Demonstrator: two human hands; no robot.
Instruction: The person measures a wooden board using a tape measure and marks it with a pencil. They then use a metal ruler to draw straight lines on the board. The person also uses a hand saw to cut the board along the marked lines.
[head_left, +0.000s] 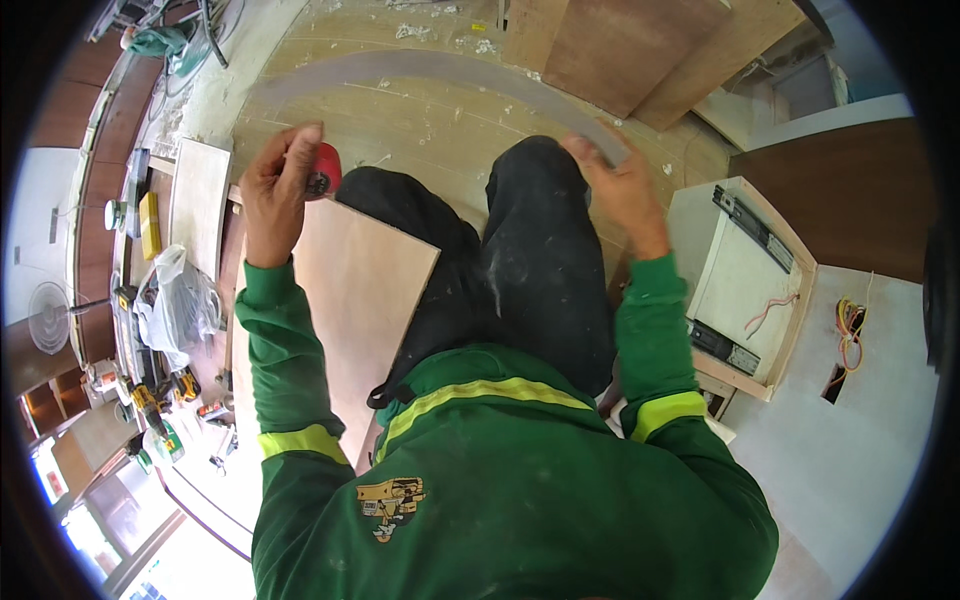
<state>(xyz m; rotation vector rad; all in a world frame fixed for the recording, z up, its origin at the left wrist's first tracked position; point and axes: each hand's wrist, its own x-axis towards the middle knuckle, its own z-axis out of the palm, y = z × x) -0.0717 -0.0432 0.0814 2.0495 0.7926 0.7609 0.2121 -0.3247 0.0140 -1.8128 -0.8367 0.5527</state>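
My left hand (pixel 282 185) is closed, its thumb along a small red rounded thing with dark markings (pixel 326 170); its exact kind is unclear. This red thing is just over the far end of a pale wooden board (pixel 365 265), which lies beside my left leg. My right hand (pixel 622 190), slightly blurred, pinches one end of a long, thin grey-brown edging strip (pixel 440 66) above my right knee. From there the strip bows away and to the left in a wide arc over the floor. Its far left end is faint.
An open drawer box (pixel 765 300) with black slide rails stands at the right. Wooden panels (pixel 640 50) lean at the far right. On the left are a plastic bag (pixel 180 300), a yellow block (pixel 150 225) and several power tools (pixel 150 405). Scraps litter the tiled floor (pixel 400 125).
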